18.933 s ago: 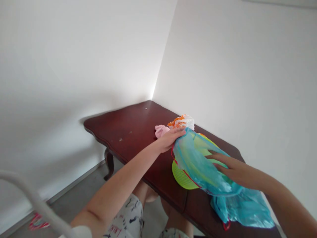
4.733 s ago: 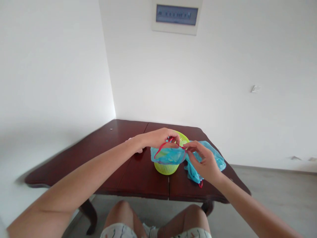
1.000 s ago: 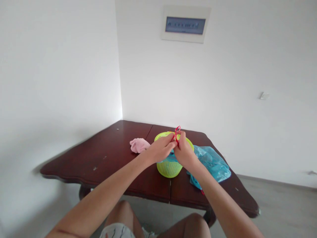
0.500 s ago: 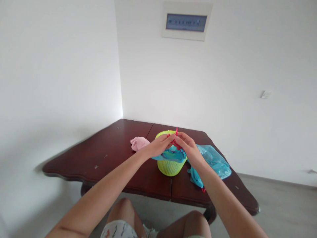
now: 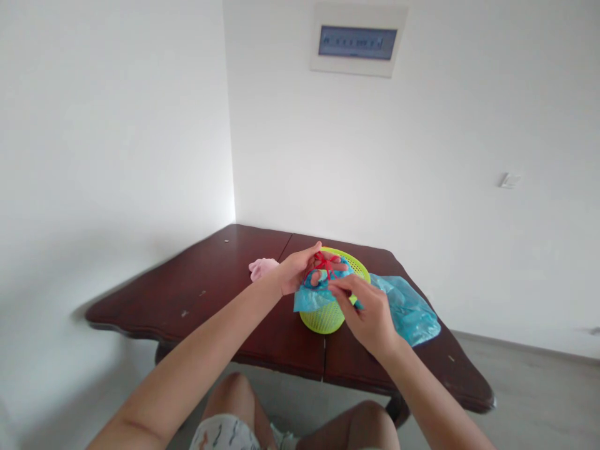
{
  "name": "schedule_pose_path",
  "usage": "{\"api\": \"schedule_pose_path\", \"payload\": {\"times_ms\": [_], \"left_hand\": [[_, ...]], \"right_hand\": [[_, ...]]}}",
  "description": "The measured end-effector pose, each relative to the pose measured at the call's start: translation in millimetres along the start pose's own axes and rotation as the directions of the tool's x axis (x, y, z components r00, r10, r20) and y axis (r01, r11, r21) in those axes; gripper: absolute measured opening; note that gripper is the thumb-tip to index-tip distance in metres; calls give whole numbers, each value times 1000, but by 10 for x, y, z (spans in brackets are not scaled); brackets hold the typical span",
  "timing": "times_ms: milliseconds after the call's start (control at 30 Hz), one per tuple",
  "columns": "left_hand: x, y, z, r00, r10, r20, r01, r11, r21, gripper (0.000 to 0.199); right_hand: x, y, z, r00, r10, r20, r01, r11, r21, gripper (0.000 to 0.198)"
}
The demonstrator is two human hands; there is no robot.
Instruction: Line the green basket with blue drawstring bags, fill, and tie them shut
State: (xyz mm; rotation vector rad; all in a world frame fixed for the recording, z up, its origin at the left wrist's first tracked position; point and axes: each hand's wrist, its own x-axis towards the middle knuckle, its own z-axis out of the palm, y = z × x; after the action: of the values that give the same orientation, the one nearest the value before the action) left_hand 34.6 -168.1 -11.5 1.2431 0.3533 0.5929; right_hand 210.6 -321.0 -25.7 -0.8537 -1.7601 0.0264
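A blue plastic bag (image 5: 313, 301) with a red drawstring (image 5: 324, 262) hangs in front of a yellow-green mesh basket (image 5: 323, 320). My left hand (image 5: 300, 269) holds the bag near its gathered top, thumb up, with some fingers stretched out behind the red strands. These strands cross in what looks like a knot or bow. From the right, my right hand (image 5: 365, 306) pinches a lower end of the drawstring between thumb and forefinger. The bag and both hands hide much of the basket's rim.
A second blue plastic bag (image 5: 412, 312) lies crumpled on the dark wooden table (image 5: 225, 281), right of the basket. Pink cloth (image 5: 263, 269) lies to the left. White walls stand behind and left of the table. My knees are below its front edge.
My hands were together at the red drawstring; now the right hand has moved down and right. The left fingers have spread out behind the strands, and more of the basket's rim shows.
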Motion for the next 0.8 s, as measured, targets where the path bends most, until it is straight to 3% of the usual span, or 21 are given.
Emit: {"api": "schedule_pose_path", "payload": {"times_ms": [100, 200, 233, 300, 367, 433, 533, 600, 667, 800], "left_hand": [[-79, 78, 73, 998, 35, 49, -37, 998, 45, 67], [-255, 187, 250, 977, 207, 54, -213, 926, 311, 77], [-328, 235, 315, 952, 300, 55, -292, 841, 455, 77], [-473, 343, 430, 861, 494, 118, -418, 558, 717, 67], [-586, 449, 509, 751, 613, 245, -492, 272, 827, 46], [-646, 526, 553, 682, 644, 346, -550, 141, 823, 32], [-646, 552, 582, 654, 605, 454, -636, 116, 763, 44], [-615, 518, 589, 639, 547, 541, -692, 101, 715, 47], [-587, 465, 590, 616, 504, 605, -728, 70, 682, 48], [-607, 321, 573, 522, 528, 670, -750, -89, 655, 52]], "right_hand": [[-188, 39, 73, 982, -38, 187, 54, 995, -85, 23], [-262, 74, 53, 975, -45, 216, 76, 988, -137, 24], [-252, 73, 18, 985, -72, 159, 95, 985, -142, 22], [-171, 54, -71, 994, -99, -51, 91, 987, -135, 19], [-23, 31, -147, 972, -21, -234, 5, 998, -69, 23], [150, 29, -168, 968, 123, -217, -110, 991, 71, 31], [332, 86, -79, 965, 262, 20, -255, 918, 305, 45], [365, 153, 26, 944, 316, 94, -327, 856, 400, 51], [351, 237, 118, 927, 368, 76, -362, 819, 446, 52], [337, 494, 121, 881, 463, -98, -360, 790, 496, 57]]}}
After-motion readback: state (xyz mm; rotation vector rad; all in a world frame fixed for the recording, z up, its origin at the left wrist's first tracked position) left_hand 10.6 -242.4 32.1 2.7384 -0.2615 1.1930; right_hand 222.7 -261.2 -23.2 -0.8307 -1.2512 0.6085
